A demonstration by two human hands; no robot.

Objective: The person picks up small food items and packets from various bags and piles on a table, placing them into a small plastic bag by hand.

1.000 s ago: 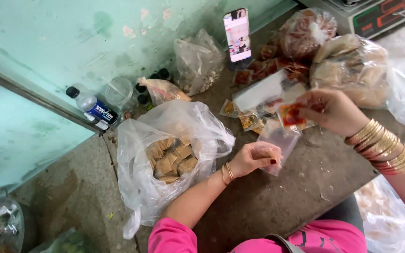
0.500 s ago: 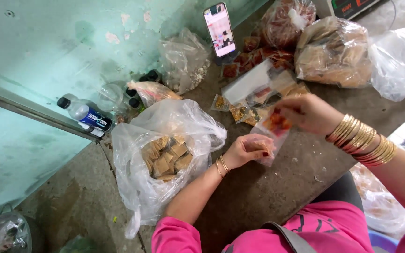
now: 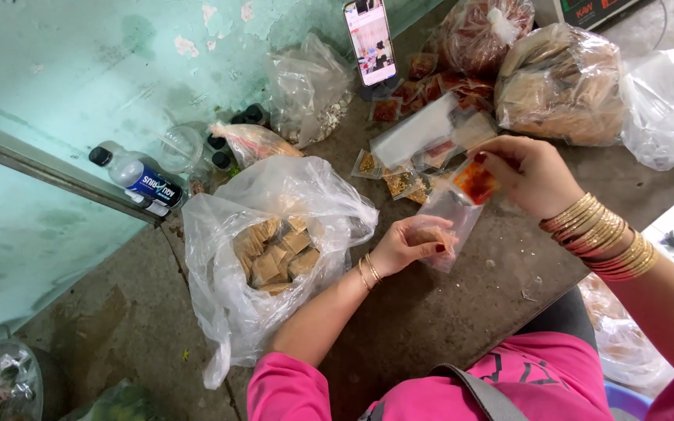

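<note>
Peeling pale-green wall (image 3: 79,54) backs a grey concrete surface (image 3: 446,312) crowded with plastic bags. Since a second ago the view has swung nearer and both hands have drawn together, so the small clear pouch (image 3: 452,218) now hangs between them rather than being held off to the side. The right hand (image 3: 528,175) pinches a little red sachet (image 3: 475,182) at the pouch's open top, its grip narrow around that sachet; the sachet looks about level with the mouth, though I cannot tell whether it is inside yet. The left hand (image 3: 411,243) has closed on the pouch's lower part, fingers curled round it, holding it steady. That suggests the filling of this pouch is under way, not finished.

Just left of the left hand sits a big clear bag (image 3: 274,234), open, with tan square packets (image 3: 274,253) inside. Beyond the hands lie small filled sachets (image 3: 399,175), a propped phone (image 3: 370,40), a water bottle (image 3: 138,178) near the wall, and larger bags of brown and red goods (image 3: 555,86) at the far edge.
</note>
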